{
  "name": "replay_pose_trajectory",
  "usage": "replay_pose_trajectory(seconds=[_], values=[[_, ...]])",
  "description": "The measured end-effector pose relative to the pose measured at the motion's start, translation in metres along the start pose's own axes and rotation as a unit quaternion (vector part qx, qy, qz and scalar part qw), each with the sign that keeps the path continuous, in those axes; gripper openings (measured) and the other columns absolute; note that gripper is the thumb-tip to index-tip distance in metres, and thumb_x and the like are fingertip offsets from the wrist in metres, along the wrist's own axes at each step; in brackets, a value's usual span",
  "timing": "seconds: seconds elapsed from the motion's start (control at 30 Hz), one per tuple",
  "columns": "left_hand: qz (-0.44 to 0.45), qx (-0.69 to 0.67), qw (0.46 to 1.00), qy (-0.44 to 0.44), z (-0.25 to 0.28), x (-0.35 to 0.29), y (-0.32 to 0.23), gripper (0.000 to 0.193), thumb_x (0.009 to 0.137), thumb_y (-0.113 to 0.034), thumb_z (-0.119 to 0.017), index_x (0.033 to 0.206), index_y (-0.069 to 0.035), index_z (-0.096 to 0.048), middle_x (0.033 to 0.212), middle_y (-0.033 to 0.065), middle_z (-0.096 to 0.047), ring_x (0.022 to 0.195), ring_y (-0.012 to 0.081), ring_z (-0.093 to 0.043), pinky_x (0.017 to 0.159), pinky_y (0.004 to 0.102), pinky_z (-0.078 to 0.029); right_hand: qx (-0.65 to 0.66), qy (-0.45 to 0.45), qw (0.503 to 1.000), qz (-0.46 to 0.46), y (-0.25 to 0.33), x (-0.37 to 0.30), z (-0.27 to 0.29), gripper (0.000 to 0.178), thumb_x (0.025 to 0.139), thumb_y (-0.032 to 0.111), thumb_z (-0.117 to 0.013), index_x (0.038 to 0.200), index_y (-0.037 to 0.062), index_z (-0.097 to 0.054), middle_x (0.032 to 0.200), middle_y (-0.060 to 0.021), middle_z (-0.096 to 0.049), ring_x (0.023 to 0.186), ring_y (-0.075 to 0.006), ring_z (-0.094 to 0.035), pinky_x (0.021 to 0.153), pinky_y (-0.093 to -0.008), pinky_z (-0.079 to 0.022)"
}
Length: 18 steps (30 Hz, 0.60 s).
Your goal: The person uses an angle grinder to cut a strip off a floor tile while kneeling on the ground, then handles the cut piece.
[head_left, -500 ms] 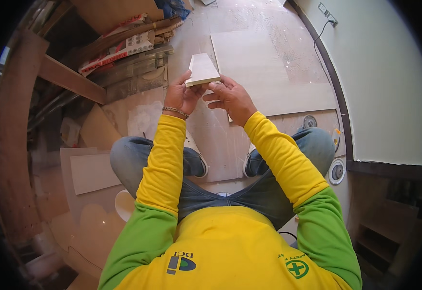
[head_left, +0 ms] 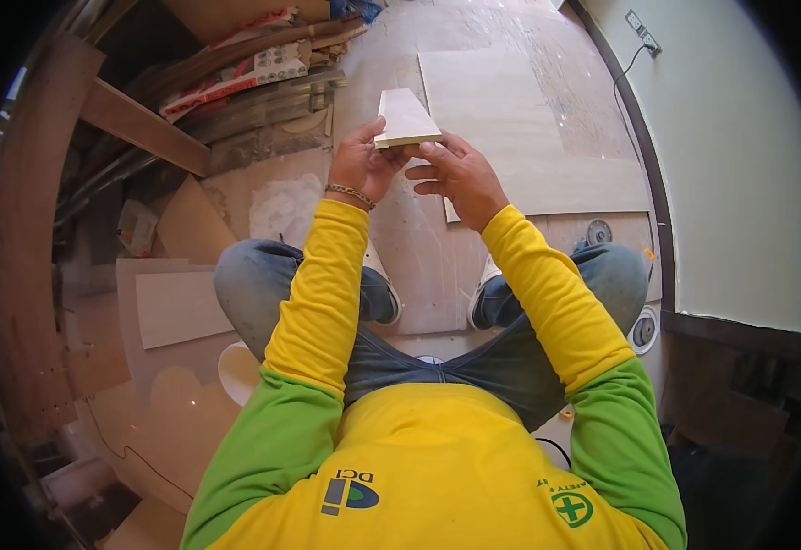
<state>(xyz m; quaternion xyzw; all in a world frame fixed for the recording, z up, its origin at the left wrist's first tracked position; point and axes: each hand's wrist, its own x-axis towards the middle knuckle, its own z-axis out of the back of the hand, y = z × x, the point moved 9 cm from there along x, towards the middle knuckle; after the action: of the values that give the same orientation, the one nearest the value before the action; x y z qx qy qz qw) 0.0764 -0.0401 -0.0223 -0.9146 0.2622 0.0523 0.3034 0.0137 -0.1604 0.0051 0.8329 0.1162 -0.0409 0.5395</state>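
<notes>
A short white board [head_left: 406,115] with a pale cut edge facing me is held up in front of me, above the floor. My left hand [head_left: 361,165] grips its left side, thumb along the edge and fingers underneath; a chain bracelet circles that wrist. At the board's near right corner, my right hand [head_left: 463,176] pinches with thumb and index finger, while its other fingers curl loosely below. Parts of the fingers under the board are hidden.
A large pale sheet [head_left: 547,188] lies on the floor ahead. Wood strips and a printed carton [head_left: 235,90] are piled at far left. A grey disc [head_left: 599,232] lies beside my right knee. A corded plug [head_left: 650,46] sits in the right wall's outlet.
The whole view has shifted slightly, so board and hands appear a little further right. Both hands keep the same hold on the board.
</notes>
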Motion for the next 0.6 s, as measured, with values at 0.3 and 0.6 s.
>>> replay_pose_trajectory(seconds=[0.3, 0.6], values=[[-0.004, -0.002, 1.0, -0.007, 0.0008, -0.001, 0.0001, 0.036, 0.102, -0.022, -0.053, 0.124, 0.006, -0.055, 0.112, 0.0189, -0.067, 0.102, 0.0284, -0.067, 0.094, 0.042, -0.055, 0.005, 0.001, 1.0, 0.0, -0.0002, -0.0006, -0.0012, 0.046, 0.097, 0.028, -0.063, 0.135, 0.0053, -0.053, 0.117, -0.007, -0.069, 0.091, -0.0156, -0.068, 0.076, -0.0284, -0.055], [0.001, 0.012, 1.0, -0.012, -0.0003, -0.003, 0.0001, 0.036, 0.102, -0.023, -0.053, 0.124, 0.005, -0.055, 0.112, 0.0191, -0.066, 0.101, 0.0278, -0.066, 0.095, 0.0417, -0.054, -0.002, -0.002, 1.0, -0.002, 0.0024, -0.0022, -0.0015, 0.045, 0.097, 0.028, -0.064, 0.134, 0.0057, -0.054, 0.116, -0.0068, -0.069, 0.091, -0.0153, -0.068, 0.074, -0.028, -0.055]])
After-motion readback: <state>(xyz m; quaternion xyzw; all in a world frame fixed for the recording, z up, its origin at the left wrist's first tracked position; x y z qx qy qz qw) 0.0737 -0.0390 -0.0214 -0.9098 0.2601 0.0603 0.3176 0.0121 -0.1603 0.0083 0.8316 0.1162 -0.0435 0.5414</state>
